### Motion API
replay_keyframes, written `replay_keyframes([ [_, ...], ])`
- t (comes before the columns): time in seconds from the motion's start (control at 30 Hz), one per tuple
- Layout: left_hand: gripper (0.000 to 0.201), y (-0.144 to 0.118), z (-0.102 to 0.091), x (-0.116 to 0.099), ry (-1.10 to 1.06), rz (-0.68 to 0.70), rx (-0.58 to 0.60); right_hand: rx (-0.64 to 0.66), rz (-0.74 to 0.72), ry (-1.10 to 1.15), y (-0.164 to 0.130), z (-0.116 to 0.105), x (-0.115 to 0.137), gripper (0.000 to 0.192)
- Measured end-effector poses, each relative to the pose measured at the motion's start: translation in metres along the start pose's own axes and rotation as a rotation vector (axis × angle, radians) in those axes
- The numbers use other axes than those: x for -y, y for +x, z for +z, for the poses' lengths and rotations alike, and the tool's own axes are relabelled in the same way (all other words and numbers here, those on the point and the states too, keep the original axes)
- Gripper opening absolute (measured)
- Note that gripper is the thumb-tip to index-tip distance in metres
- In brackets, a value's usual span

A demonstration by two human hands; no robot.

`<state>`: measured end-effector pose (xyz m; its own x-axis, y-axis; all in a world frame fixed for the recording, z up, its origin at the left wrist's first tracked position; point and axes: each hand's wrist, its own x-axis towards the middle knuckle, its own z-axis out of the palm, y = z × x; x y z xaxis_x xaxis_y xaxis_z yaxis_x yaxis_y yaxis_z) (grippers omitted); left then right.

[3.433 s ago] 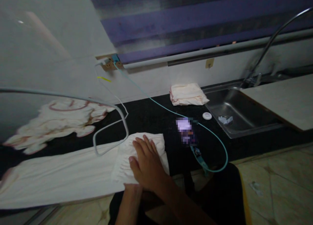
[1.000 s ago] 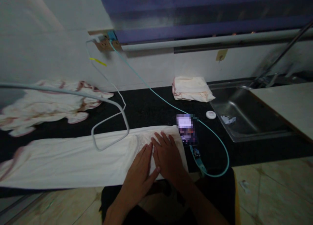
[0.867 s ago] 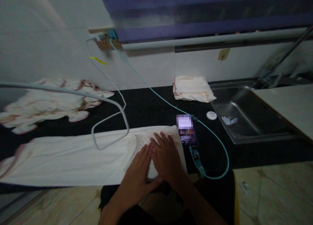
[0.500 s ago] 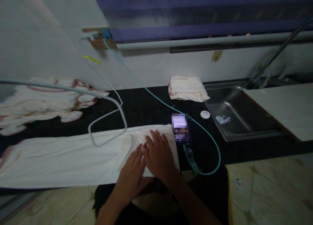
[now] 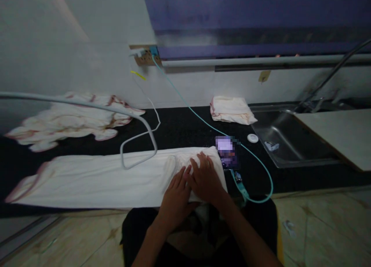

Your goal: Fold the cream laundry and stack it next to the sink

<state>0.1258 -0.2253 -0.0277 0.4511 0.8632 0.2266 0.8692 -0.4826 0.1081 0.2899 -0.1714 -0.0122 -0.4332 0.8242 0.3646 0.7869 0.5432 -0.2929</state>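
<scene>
A long folded white cloth [image 5: 110, 182] with a pinkish edge at its left end lies along the front of the black counter. My left hand [image 5: 178, 191] rests on it near the right end, fingers stretched out and flat. Beside it, my right hand [image 5: 205, 178] also lies flat on the cloth with its fingers extended, the two hands touching or overlapping at the fingers. Just left of my fingers a curved raised fold [image 5: 171, 166] shows in the cloth. A phone [image 5: 227, 151] with a lit, blurred screen lies past the cloth's right end.
A thick grey cable [image 5: 139, 159] loops above or across the cloth. A teal cable [image 5: 199, 118] runs from the wall socket [image 5: 147, 56]. Crumpled white cloths [image 5: 78, 118], a folded cloth stack [image 5: 232, 109], a round white object [image 5: 252, 138] and a steel sink [image 5: 285, 135] stand behind.
The view has swung left, so everything sits further right in the picture. Both hands stay flat on the cloth, in nearly the same spot.
</scene>
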Motion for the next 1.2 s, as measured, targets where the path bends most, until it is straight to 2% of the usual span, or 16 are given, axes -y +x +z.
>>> replay_keyframes([
  [0.13,0.105,0.001,-0.002,-0.002,-0.028,-0.031,0.035,-0.064,-0.006,0.124,0.002,-0.006,-0.005,0.044],
  [0.23,0.105,0.0,-0.005,-0.005,-0.045,-0.046,0.06,-0.23,0.036,0.318,-0.007,-0.02,-0.008,0.037],
  [0.3,0.106,0.0,-0.007,-0.006,-0.057,-0.053,0.074,-0.352,0.11,0.394,-0.023,-0.031,-0.008,0.033],
  [0.37,0.106,-0.001,-0.01,-0.006,-0.073,-0.052,0.092,-0.416,0.237,0.407,-0.045,-0.04,-0.008,0.031],
  [0.47,0.105,-0.002,-0.012,-0.006,-0.095,-0.057,0.113,-0.391,0.439,0.392,-0.08,-0.045,-0.004,0.038],
  [0.6,0.107,-0.002,-0.014,-0.009,-0.144,-0.056,0.1,-0.262,0.535,0.439,-0.102,-0.04,0.004,0.048],
  [0.73,0.122,0.002,-0.022,-0.027,-0.248,0.05,0.073,-0.211,0.612,0.539,-0.097,-0.042,0.012,0.052],
  [0.83,0.118,0.009,-0.027,-0.047,-0.371,0.105,0.04,-0.213,0.682,0.677,-0.087,-0.049,0.018,0.052],
  [0.9,0.107,0.016,-0.024,-0.059,-0.434,0.065,-0.007,-0.254,0.712,0.778,-0.081,-0.053,0.022,0.053],
  [1.0,0.087,0.025,-0.014,-0.07,-0.475,-0.07,-0.072,-0.321,0.748,0.903,-0.075,-0.054,0.03,0.053],
  [1.07,0.08,0.03,-0.006,-0.073,-0.484,-0.158,-0.08,-0.354,0.746,0.962,-0.071,-0.053,0.036,0.051],
  [1.2,0.068,0.037,0.0,-0.068,-0.564,-0.211,-0.08,-0.478,0.677,1.136,-0.066,-0.049,0.041,0.051],
])
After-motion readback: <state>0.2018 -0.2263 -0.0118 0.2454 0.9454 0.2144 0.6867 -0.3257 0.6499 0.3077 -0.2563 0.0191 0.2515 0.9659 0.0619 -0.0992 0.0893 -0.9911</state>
